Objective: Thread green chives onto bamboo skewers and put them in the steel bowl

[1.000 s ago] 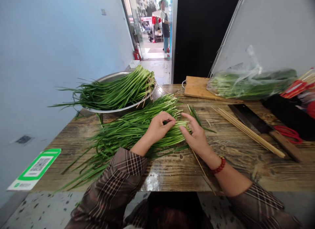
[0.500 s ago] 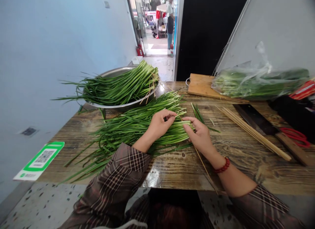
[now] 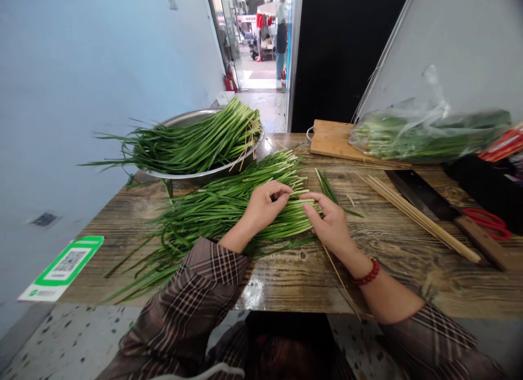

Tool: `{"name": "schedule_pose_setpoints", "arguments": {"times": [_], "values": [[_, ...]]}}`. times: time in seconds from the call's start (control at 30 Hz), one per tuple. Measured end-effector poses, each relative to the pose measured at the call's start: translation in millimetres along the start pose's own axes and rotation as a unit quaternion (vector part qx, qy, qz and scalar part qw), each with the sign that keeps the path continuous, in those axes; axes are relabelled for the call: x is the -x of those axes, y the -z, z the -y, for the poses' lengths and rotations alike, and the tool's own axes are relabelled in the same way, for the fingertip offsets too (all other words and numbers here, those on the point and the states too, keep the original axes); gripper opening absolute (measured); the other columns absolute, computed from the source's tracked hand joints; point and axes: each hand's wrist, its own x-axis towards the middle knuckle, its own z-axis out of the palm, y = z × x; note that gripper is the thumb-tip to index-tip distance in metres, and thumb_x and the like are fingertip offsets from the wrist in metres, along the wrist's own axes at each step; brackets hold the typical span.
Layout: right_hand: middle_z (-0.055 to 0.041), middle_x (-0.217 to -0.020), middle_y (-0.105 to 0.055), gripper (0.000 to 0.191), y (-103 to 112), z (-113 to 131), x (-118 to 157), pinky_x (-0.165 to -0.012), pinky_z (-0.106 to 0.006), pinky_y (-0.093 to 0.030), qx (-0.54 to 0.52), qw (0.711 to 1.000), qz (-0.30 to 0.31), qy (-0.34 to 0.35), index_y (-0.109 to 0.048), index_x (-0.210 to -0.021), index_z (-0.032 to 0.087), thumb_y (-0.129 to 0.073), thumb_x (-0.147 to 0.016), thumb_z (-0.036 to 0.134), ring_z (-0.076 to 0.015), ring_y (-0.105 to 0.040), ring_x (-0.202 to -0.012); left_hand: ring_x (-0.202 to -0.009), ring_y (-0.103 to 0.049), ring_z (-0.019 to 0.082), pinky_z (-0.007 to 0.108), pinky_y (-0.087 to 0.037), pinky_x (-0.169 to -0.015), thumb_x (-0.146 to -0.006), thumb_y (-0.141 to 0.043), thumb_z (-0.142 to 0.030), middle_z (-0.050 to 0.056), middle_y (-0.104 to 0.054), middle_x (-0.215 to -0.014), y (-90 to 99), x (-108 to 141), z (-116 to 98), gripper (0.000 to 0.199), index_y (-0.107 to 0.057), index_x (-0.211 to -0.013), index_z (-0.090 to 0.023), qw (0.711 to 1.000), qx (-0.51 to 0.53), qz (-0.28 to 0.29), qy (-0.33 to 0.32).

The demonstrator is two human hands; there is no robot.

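Garlic chives (image 3: pixel 229 213) lie in a wide pile across the table, pale stem ends to the right. My left hand (image 3: pixel 267 205) rests over the pile, thumb and forefinger closed in a pinch on a chive stem near its pale end. Just to its right, my right hand (image 3: pixel 330 219), with a red bead bracelet at the wrist, has thumb and fingers closed around the stem ends. A thin bamboo skewer (image 3: pixel 339 276) comes out from beneath that hand and slants to the table's front edge; its upper part is hidden by the hand and stems.
Behind the pile stands a metal basin (image 3: pixel 200 178) heaped with skewered chives. To the right lie bamboo skewers (image 3: pixel 420 219), a cleaver (image 3: pixel 429 200) and red-handled scissors (image 3: pixel 488 222). A cutting board (image 3: pixel 330 140) and bagged greens (image 3: pixel 429 132) are at the back. A QR card (image 3: pixel 65 265) lies left.
The view has shifted slightly. Both hands keep nearly the same place and grip at the stem ends.
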Motion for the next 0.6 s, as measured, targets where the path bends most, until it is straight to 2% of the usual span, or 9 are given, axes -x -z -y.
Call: {"name": "schedule_pose_setpoints", "arguments": {"times": [0.23, 0.6], "values": [[-0.0045, -0.095, -0.071, 0.024, -0.4, -0.6, -0.2, -0.068, -0.031, -0.055, 0.001, 1.000, 0.000, 0.002, -0.065, -0.105, 0.022, -0.053, -0.090, 0.035, -0.0209, -0.068, -0.088, -0.067, -0.055, 0.012, 0.024, -0.043, -0.065, -0.082, -0.057, -0.015, 0.001, -0.063, -0.071, -1.1, 0.1, 1.3, 0.014, -0.071, -0.084, -0.015, 1.000, -0.006, -0.004, 0.003], [-0.0047, -0.095, -0.071, 0.023, -0.1, 0.1, -0.4, -0.069, -0.032, -0.055, 0.005, 1.000, 0.003, 0.001, -0.065, -0.105, 0.022, -0.053, -0.089, 0.035, -0.0220, -0.068, -0.092, -0.070, -0.056, 0.012, 0.025, -0.045, -0.068, -0.082, -0.057, -0.014, 0.001, -0.064, -0.073, -1.6, 0.4, 1.7, 0.014, -0.071, -0.085, -0.015, 1.000, -0.007, -0.001, -0.005]]}}
